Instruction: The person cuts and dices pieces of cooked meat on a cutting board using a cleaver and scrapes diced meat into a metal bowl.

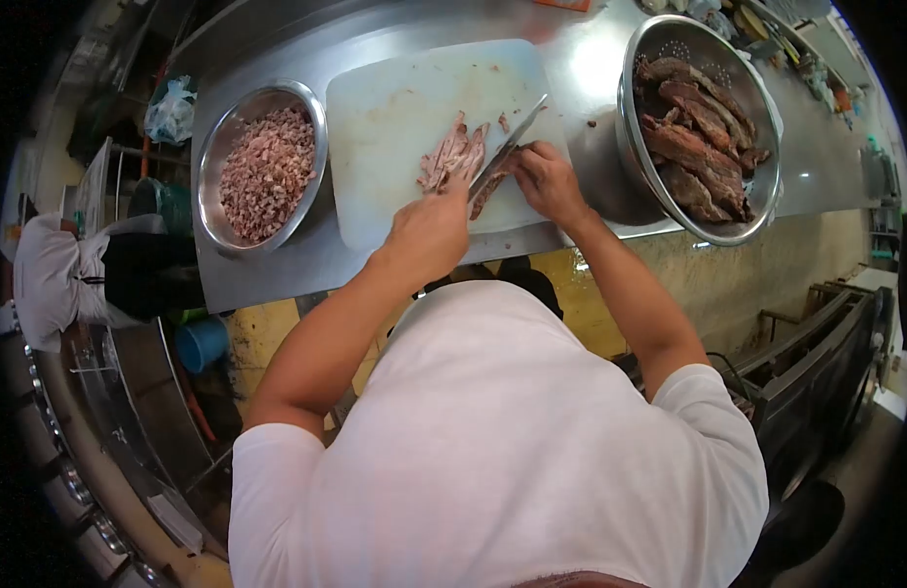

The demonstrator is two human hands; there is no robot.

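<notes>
A knife [518, 135] slants across the white cutting board [394, 108], its blade pointing away from me and to the right. My left hand [430, 235] is closed around its handle. On the board, sliced strips of cooked meat [451, 159] lie just left of the blade. The fingers of my right hand [549, 184] are bent over a darker piece of meat [487, 190] against the blade's right side, partly hidden by the knife and fingers. A small scrap of meat [504, 122] sits near the blade.
A steel bowl [209, 186] of chopped meat [267, 174] stands left of the board. To the right, a steel colander [703, 37] holds several browned meat slabs [703, 132]. All rest on a metal table [345, 49]. A person in white [66, 269] stands at far left.
</notes>
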